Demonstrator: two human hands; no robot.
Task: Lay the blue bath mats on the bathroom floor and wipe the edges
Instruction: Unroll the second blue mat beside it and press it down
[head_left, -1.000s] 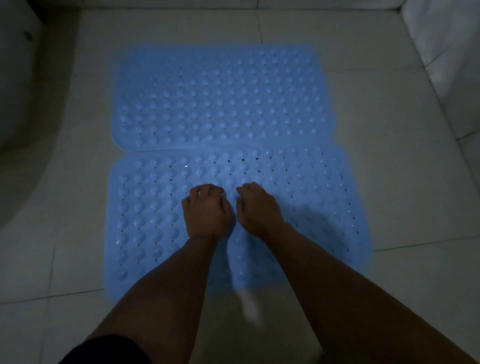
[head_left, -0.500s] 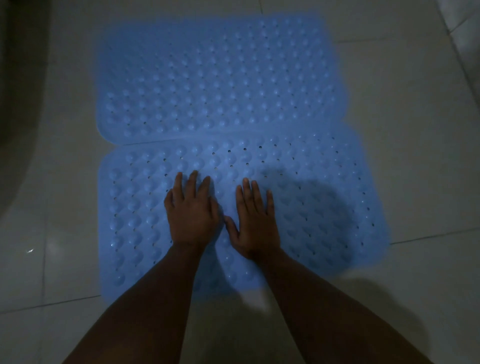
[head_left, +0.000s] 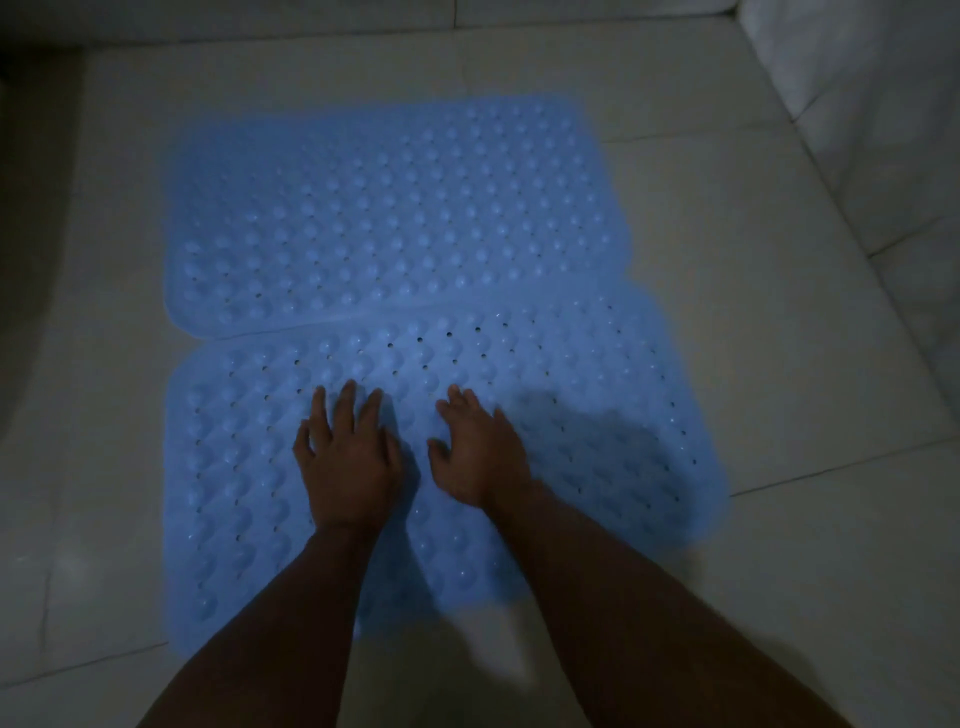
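At the far left a dark curved fixture (head_left: 31, 260) sits in shadow; I cannot tell what it is. Next to it, two blue mats lie flat on the pale tiled floor (head_left: 779, 364): the far mat (head_left: 389, 208) and the near mat (head_left: 623, 415), their long edges touching or slightly overlapping along the seam. The left hand (head_left: 349, 465) rests palm-down on the near mat, fingers straight and spread, holding nothing. Just beside it the right hand (head_left: 478, 452) also lies flat on the same mat, fingers loosely extended and empty. A white tiled wall (head_left: 883, 130) rises at the right.

The laying looks nearly done; the wiping has no cloth in sight yet. The light is poor, so a lifted corner or a trapped ripple could go unnoticed. If the hands press unevenly, the near mat may creep over the seam and ride up on the far mat. On smooth tile, a mat not pressed down could slide underfoot.
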